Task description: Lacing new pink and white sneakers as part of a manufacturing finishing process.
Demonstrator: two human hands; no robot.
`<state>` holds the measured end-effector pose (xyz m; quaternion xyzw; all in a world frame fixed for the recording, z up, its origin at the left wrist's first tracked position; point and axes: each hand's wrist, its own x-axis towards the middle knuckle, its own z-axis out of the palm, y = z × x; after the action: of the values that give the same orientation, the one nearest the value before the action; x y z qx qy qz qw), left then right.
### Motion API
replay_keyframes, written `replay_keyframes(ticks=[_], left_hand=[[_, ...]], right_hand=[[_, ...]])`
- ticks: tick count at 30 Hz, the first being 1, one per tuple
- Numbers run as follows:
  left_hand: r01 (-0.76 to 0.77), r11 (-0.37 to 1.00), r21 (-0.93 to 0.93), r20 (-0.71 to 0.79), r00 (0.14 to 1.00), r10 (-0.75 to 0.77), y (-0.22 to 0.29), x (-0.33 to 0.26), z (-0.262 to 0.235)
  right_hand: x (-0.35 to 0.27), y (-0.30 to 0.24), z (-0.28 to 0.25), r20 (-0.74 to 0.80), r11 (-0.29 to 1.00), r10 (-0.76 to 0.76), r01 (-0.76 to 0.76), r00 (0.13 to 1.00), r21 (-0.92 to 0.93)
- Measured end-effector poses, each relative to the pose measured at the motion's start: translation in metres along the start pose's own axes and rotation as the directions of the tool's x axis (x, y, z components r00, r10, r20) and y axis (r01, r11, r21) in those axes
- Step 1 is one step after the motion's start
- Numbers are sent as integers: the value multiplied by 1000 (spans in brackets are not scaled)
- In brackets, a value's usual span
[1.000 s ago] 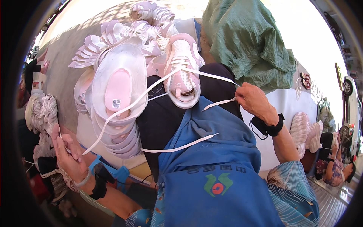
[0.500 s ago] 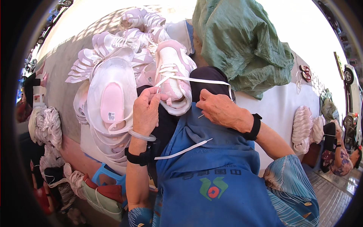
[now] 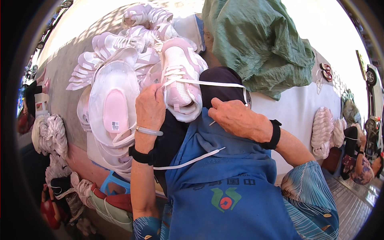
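Observation:
A pink and white sneaker point(image 3: 176, 90), partly laced, rests on my lap with its toe pointing away. My left hand point(image 3: 150, 105) is closed in a pinch at the sneaker's left eyelet edge, on the white shoelace; its fingertips are partly hidden. From the eyelets the shoelace point(image 3: 218, 84) stretches right over my dark-trousered knee point(image 3: 222, 75), then drops behind my right hand point(image 3: 236, 118). That hand is closed on the lace, and a lace tip pokes out below its fingers. Another loose lace length point(image 3: 196, 159) lies over my blue apron point(image 3: 224, 176).
Left of my lap is a clear plastic tub point(image 3: 96, 104) holding a pink insole point(image 3: 115, 112). Beyond it, many pink and white shoe pieces point(image 3: 140, 36) are heaped. A green sack point(image 3: 256, 48) stands far right of the sneaker. Shoe bundles point(image 3: 322, 132) and other people sit at both sides.
My left hand has turned and moved left, from in front of the sneaker's tongue to its left eyelet edge. The right hand keeps the lace, nearly still.

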<state>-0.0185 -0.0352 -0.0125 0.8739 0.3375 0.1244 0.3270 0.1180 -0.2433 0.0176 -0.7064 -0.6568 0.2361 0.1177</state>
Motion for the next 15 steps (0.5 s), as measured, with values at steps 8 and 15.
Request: replay_keyframes(ticks=[8, 15], left_hand=[[-157, 977, 146, -13, 987, 160, -16, -2, -1], [-149, 981, 122, -19, 988, 153, -2, 4, -4]], right_hand=[[49, 19, 16, -296, 983, 79, -24, 952, 183], [85, 42, 9, -339, 983, 167, -127, 926, 135]])
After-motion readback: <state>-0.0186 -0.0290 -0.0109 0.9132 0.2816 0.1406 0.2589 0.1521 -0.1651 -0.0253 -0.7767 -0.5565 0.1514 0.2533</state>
